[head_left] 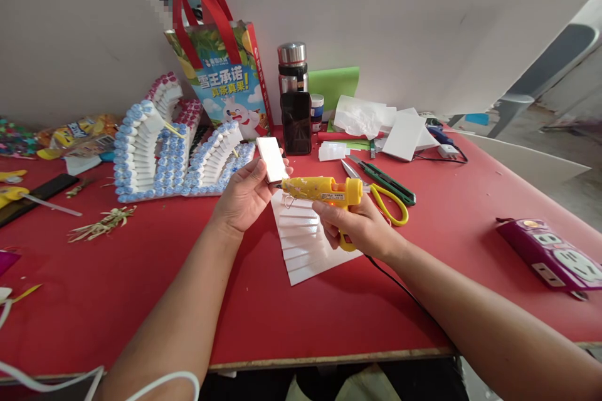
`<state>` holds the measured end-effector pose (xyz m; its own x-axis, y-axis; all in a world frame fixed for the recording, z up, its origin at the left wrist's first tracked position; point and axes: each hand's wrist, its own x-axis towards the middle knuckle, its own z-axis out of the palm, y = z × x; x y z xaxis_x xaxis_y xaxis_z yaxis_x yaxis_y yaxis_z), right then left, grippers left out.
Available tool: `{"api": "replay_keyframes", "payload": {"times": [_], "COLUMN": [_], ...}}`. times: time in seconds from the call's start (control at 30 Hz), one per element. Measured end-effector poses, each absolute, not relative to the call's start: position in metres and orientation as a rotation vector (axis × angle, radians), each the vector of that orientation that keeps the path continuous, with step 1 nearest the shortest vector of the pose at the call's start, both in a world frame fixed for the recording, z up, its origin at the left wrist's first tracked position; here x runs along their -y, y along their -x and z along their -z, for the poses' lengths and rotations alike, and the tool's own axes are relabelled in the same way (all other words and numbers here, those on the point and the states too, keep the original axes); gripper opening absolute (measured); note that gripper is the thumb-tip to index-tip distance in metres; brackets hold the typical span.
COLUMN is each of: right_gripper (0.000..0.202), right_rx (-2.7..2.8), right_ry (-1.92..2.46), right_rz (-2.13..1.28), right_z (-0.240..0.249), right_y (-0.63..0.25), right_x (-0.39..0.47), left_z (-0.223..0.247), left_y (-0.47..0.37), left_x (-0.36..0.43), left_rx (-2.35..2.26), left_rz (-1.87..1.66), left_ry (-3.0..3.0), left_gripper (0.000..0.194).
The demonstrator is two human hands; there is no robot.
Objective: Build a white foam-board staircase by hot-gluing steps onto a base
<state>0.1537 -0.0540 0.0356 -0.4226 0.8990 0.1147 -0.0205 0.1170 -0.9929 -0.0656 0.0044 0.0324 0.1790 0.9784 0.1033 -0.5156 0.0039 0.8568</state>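
Between the thumb and fingers of my left hand (242, 197) is a small white rectangular board piece (271, 160), held tilted above the table. My right hand (355, 225) grips a yellow hot glue gun (313, 191) by its handle. The gun's nozzle points left and meets the lower edge of the piece; whether glue is coming out cannot be made out. Beneath both hands, partly hidden by the gun, lies a white board (294, 272) with several white strips in a stepped, fanned row.
Cotton-swab models (155, 156) stand at left, near a gift bag (226, 75). Behind the work are a phone (296, 122) and a thermos (292, 62). Yellow-handled scissors (390, 205) and a green cutter (388, 183) lie right of the gun. A purple power strip (548, 254) sits far right.
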Motion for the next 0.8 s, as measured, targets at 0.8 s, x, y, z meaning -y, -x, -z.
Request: {"api": "replay_keyframes", "payload": {"times": [0.8], "right_gripper": [0.037], "right_rx": [1.443], "right_ry": [0.783], "right_rz": [-1.194], "right_z": [-0.042], "right_y": [-0.166], "right_x": [0.045], "left_z": [-0.032], "left_y": [0.070], "left_x": [0.003], "left_rx": [-0.656], "left_rz": [-1.091], "left_ry": [-1.109], "left_gripper": [0.027]}}
